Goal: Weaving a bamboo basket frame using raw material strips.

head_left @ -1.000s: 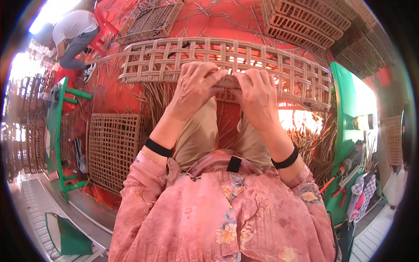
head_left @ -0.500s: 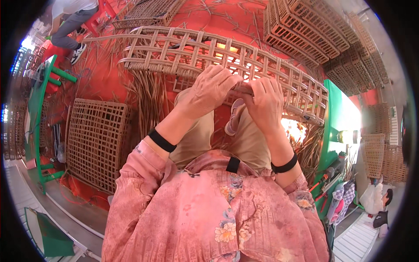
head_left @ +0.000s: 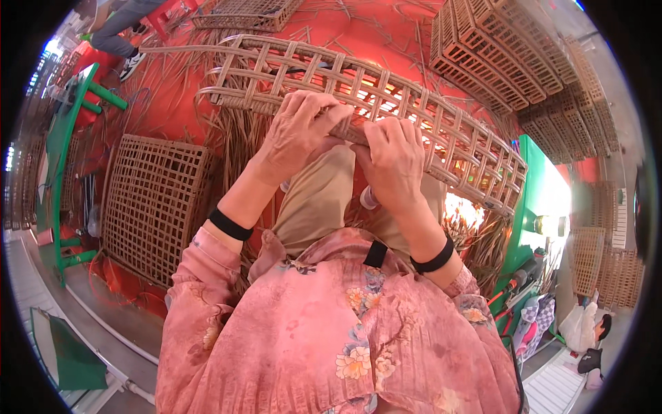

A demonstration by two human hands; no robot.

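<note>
Across my knees lies a long woven wicker basket [head_left: 441, 114], its open lattice side turned up. Both hands work at its near rim. My left hand [head_left: 296, 131] is closed on the rim, thumb and fingers pinching the wrapped edge. Just right of it, my right hand [head_left: 396, 155] grips the same rim, with a short stretch of wrapped edge showing between the two. A long loose strand [head_left: 179, 49] sticks out from the basket's far left end. Whether a thin strip is in my fingertips is hidden.
A finished-looking lattice panel [head_left: 155, 207] leans at left beside a green stand [head_left: 58, 165]. Stacked wicker baskets [head_left: 496, 55] stand at far right. Loose strips litter the red floor [head_left: 358, 31]. A green table [head_left: 531, 179] with tools is on the right. Another person's leg [head_left: 124, 31] shows at far left.
Both hands have shifted a little left along the rim, and the gap between them has widened slightly. The view has shifted, with the basket appearing slightly farther right.
</note>
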